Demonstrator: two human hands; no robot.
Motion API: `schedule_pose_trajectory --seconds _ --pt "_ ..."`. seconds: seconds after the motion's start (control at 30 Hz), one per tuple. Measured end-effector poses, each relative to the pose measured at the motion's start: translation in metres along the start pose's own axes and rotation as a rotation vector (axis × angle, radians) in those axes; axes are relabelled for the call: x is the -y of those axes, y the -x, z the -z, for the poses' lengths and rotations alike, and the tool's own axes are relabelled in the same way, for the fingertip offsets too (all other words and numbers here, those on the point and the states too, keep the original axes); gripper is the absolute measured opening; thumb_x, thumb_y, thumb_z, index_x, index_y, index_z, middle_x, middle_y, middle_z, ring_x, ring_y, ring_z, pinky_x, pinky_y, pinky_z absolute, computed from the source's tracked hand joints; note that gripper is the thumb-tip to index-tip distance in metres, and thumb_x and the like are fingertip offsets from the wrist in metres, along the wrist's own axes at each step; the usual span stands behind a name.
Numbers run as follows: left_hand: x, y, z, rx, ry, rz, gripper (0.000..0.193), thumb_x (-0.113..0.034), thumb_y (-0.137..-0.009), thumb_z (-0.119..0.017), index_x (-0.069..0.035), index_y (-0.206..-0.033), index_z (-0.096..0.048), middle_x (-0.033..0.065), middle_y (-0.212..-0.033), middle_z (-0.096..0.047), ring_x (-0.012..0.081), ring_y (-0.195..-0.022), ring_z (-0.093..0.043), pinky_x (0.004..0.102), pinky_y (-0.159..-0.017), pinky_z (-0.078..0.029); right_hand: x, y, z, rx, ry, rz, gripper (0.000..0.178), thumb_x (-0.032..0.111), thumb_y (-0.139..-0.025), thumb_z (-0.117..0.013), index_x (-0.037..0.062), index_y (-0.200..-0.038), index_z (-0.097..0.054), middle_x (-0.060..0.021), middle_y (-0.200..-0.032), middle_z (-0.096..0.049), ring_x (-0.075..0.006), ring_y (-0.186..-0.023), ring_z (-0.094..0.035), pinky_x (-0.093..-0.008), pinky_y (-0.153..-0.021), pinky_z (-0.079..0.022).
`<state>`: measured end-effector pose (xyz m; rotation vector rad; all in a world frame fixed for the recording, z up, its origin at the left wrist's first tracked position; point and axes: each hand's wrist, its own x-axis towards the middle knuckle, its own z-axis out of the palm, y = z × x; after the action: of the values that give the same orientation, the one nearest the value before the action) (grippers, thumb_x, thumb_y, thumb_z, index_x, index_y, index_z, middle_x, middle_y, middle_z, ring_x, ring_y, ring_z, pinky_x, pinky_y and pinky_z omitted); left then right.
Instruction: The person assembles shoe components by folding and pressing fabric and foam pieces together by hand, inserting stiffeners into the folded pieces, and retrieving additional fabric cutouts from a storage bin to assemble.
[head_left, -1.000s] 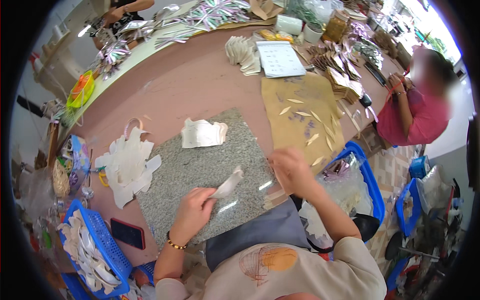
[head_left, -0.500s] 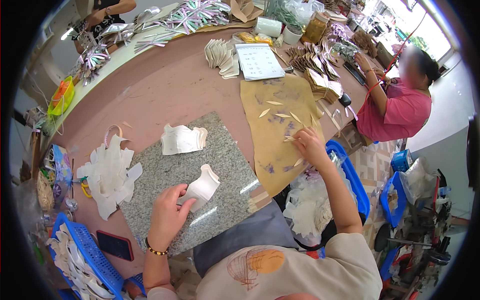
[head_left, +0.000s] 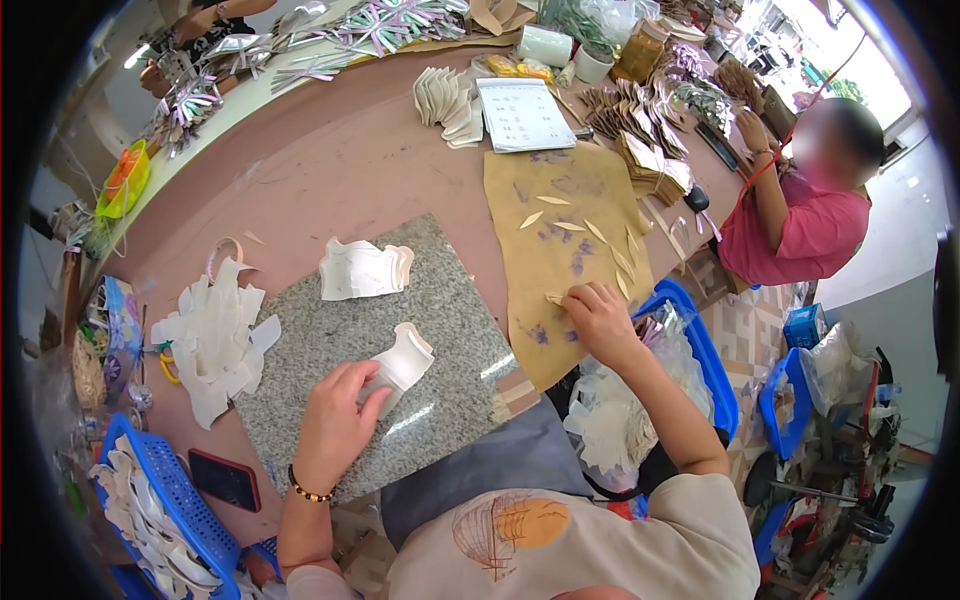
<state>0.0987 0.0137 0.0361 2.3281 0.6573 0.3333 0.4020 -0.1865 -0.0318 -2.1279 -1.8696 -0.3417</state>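
Over the granite slab [head_left: 290,350], my left hand [head_left: 340,415] pinches a white, curved-edge cut piece [head_left: 408,360] between thumb and fingers; it looks like leather or stiff sheet. Beyond it on the slab lies a stack of similar white cut pieces [head_left: 362,272]. My right hand [head_left: 602,325] is low over a tan sheet [head_left: 520,240] with purple smudges. Its fingertips are closed on a small pale leaf-shaped strip [head_left: 555,298]. Several more such strips [head_left: 594,230] lie scattered on the sheet.
White scraps [head_left: 215,340] are heaped left of the slab, by a phone [head_left: 224,480] and a blue basket [head_left: 180,490] of cut pieces. A notepad [head_left: 525,114] lies at the back. A blue bin [head_left: 712,370] stands below my right arm. A person in pink [head_left: 800,225] sits right.
My right hand has moved nearer and slightly left across the tan sheet, with a leaf-shaped strip at its fingertips. My left hand keeps the white piece, barely shifted.
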Motion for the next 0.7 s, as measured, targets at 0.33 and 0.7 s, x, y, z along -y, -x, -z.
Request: schedule_pose_trajectory --seconds 0.33,0.7 --pt "0.005 -0.004 -0.007 -0.112 -0.008 -0.009 0.025 -0.005 -0.073 -0.067 0.003 -0.095 -0.057 0.0132 -0.085 -0.059 0.0265 -0.075 -0.060 0.0329 -0.065 -0.048 0.020 0.008 0.019 -0.097 -0.242 -0.205 0.017 0.002 -0.073 -0.061 0.0027 -0.089 -0.056 -0.0096 -0.093 -0.060 -0.0251 -0.089 -0.056 -0.0352 -0.079 -0.044" --pt "0.013 0.005 -0.018 -0.064 0.658 0.450 0.030 -0.006 -0.072 -0.070 0.003 -0.097 -0.057 0.0087 -0.083 -0.058 0.0240 -0.076 -0.059 0.0327 -0.069 -0.048 0.082 -0.033 0.010 0.011 -2.170 -0.810 0.004 0.003 -0.087 -0.057 0.0040 -0.090 -0.057 -0.0100 -0.085 -0.064 -0.0135 -0.072 -0.058 -0.0249 -0.066 -0.047"
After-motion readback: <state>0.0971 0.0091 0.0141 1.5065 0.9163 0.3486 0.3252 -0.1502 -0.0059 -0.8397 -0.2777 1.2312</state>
